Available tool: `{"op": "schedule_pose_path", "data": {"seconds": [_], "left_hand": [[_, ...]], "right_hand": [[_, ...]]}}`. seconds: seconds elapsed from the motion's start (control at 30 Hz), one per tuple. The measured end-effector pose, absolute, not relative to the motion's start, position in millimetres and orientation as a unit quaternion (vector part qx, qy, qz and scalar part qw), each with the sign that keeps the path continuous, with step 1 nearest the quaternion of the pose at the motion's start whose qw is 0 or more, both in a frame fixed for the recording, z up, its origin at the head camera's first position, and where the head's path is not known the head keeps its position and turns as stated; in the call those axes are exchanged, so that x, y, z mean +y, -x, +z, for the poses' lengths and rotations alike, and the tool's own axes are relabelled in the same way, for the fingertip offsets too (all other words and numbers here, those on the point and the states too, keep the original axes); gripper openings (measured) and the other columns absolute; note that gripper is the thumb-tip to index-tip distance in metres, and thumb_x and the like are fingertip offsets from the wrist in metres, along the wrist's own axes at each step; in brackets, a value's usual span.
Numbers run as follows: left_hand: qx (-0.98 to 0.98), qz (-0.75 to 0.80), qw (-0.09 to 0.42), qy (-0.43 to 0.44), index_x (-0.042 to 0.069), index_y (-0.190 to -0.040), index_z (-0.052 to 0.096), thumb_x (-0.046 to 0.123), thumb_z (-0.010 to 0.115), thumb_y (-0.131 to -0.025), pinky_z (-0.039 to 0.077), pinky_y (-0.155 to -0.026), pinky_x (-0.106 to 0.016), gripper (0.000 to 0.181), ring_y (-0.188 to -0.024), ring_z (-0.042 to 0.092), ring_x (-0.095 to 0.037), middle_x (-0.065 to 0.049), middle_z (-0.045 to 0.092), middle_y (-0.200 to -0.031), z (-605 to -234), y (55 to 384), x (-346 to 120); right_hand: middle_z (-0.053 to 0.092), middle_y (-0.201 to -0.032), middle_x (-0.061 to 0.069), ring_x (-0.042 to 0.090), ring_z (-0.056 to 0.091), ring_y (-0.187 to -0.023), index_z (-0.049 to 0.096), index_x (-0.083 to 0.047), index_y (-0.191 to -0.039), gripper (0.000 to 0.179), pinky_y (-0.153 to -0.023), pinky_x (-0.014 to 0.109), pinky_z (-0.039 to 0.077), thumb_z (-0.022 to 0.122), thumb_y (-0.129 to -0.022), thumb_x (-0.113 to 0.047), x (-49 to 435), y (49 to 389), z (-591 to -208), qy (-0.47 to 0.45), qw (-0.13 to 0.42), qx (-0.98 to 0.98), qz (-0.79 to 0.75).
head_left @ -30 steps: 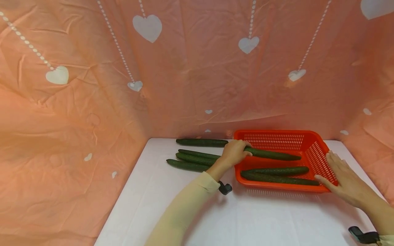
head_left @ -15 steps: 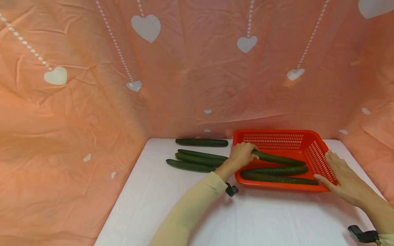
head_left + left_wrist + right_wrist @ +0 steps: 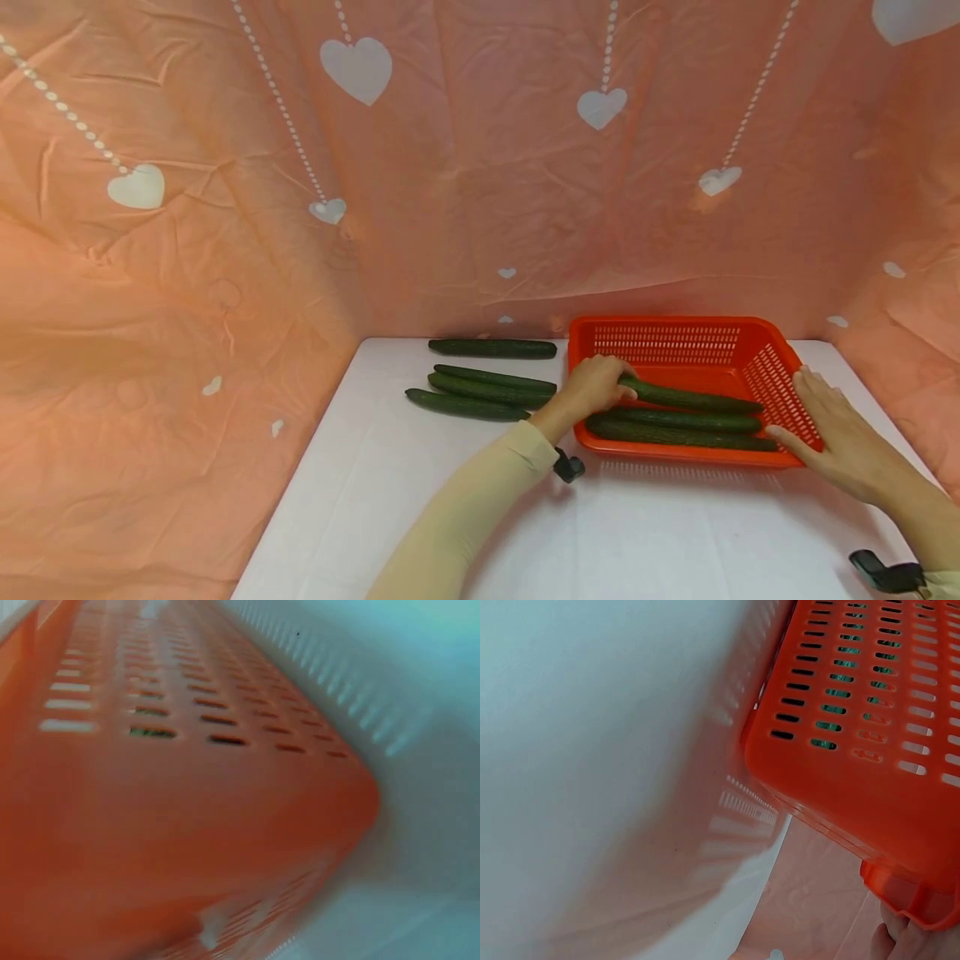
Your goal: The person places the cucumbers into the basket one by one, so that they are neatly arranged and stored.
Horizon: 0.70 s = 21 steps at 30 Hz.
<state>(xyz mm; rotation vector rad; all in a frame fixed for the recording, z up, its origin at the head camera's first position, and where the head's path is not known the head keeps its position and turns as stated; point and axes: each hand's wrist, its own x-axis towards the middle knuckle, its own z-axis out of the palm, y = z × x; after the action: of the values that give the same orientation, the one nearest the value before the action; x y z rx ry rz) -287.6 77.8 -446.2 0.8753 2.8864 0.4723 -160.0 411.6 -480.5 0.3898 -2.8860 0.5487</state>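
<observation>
My left hand [image 3: 598, 385] reaches over the left rim of a red slotted plastic basket [image 3: 675, 452] and grips the left end of a cucumber [image 3: 693, 398]. That cucumber lies along two other cucumbers [image 3: 682, 435] inside the basket; whether it rests on the bottom cannot be told. At the basket's right rim, my right hand [image 3: 847, 442] lies with fingers straight and thumb apart, touching the side. In the right wrist view, some of its fingers [image 3: 907, 941] show beside the basket's handle [image 3: 911, 892]. The left wrist view holds mostly the basket's wall [image 3: 172, 802], with green behind its slots.
Left of the basket, three cucumbers [image 3: 468, 406] lie close together on the white table [image 3: 360, 500]. Another cucumber [image 3: 491, 348] lies behind them by the far edge. A peach-coloured cloth [image 3: 465, 208] with white hearts hangs around the table's back and sides.
My left hand has moved slightly right and toward me, lowering the held cucumber into the basket beside the other two. The right hand has stayed at the rim.
</observation>
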Motion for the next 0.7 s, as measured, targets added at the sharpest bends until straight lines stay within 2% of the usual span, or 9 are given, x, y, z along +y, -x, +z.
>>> {"op": "schedule_pose_path", "data": {"seconds": [0.1,0.2,0.3,0.37,0.43,0.53,0.6,0.7], "left_hand": [[0.944,0.16,0.048,-0.283,0.027,-0.131,0.079,0.039,0.079,-0.098,0.054,-0.085,-0.019,0.036,-0.097,0.068,-0.005,0.011,0.078,-0.121,-446,287,78],[0.938,0.189,0.054,-0.285,0.024,-0.131,0.079,0.034,0.078,-0.1,0.052,-0.081,-0.018,0.033,-0.093,0.066,-0.007,0.01,0.078,-0.12,-446,288,79],[0.927,0.228,0.053,-0.293,0.02,-0.134,0.077,0.028,0.076,-0.102,0.051,-0.084,-0.015,0.033,-0.099,0.068,-0.004,0.008,0.078,-0.124,-445,290,78],[0.917,0.26,0.057,-0.297,0.018,-0.137,0.075,0.026,0.074,-0.103,0.052,-0.079,-0.015,0.034,-0.088,0.069,-0.005,0.006,0.078,-0.125,-444,291,76],[0.909,0.282,0.056,-0.301,0.017,-0.139,0.073,0.026,0.073,-0.104,0.05,-0.074,-0.014,0.036,-0.076,0.064,-0.003,0.005,0.077,-0.128,-442,293,71],[0.898,0.304,0.058,-0.313,0.016,-0.141,0.072,0.026,0.071,-0.106,0.044,-0.064,-0.017,0.036,-0.057,0.049,-0.007,0.0,0.077,-0.128,-438,296,57],[0.894,0.305,0.055,-0.324,0.016,-0.14,0.072,0.027,0.07,-0.106,0.042,-0.064,-0.017,0.035,-0.055,0.044,-0.005,-0.001,0.076,-0.129,-435,299,46],[0.89,0.305,0.056,-0.333,0.015,-0.14,0.072,0.027,0.069,-0.107,0.043,-0.068,-0.019,0.035,-0.056,0.045,-0.007,-0.001,0.074,-0.133,-431,301,27]], "right_hand": [[-0.001,-0.173,0.036,0.041,-0.011,-0.164,0.001,0.008,-0.167,0.099,-0.123,0.024,-0.022,0.064,-0.106,-0.038,412,160,-479,-0.131,0.088,-0.97,0.187],[-0.001,-0.173,0.036,0.04,-0.011,-0.164,0.002,0.009,-0.167,0.099,-0.123,0.023,-0.022,0.064,-0.105,-0.038,412,160,-479,-0.133,0.088,-0.97,0.186],[0.0,-0.172,0.037,0.039,-0.011,-0.164,0.002,0.01,-0.166,0.099,-0.123,0.022,-0.022,0.064,-0.106,-0.037,412,159,-479,-0.136,0.091,-0.969,0.186],[0.002,-0.172,0.038,0.04,-0.01,-0.164,0.003,0.01,-0.166,0.098,-0.123,0.021,-0.022,0.064,-0.106,-0.036,412,159,-479,-0.14,0.096,-0.968,0.187],[0.003,-0.171,0.039,0.039,-0.01,-0.165,0.003,0.01,-0.167,0.097,-0.122,0.02,-0.021,0.064,-0.106,-0.035,412,159,-479,-0.142,0.099,-0.967,0.188],[0.003,-0.171,0.039,0.041,-0.01,-0.164,0.002,0.009,-0.167,0.097,-0.123,0.02,-0.021,0.064,-0.106,-0.035,412,159,-479,-0.142,0.097,-0.967,0.189],[0.002,-0.171,0.039,0.041,-0.01,-0.164,0.001,0.008,-0.167,0.098,-0.123,0.022,-0.022,0.063,-0.106,-0.036,412,159,-479,-0.14,0.095,-0.967,0.189],[0.003,-0.171,0.04,0.042,-0.009,-0.164,0.002,0.009,-0.167,0.098,-0.124,0.023,-0.021,0.064,-0.106,-0.035,412,160,-478,-0.142,0.097,-0.967,0.189]]}}
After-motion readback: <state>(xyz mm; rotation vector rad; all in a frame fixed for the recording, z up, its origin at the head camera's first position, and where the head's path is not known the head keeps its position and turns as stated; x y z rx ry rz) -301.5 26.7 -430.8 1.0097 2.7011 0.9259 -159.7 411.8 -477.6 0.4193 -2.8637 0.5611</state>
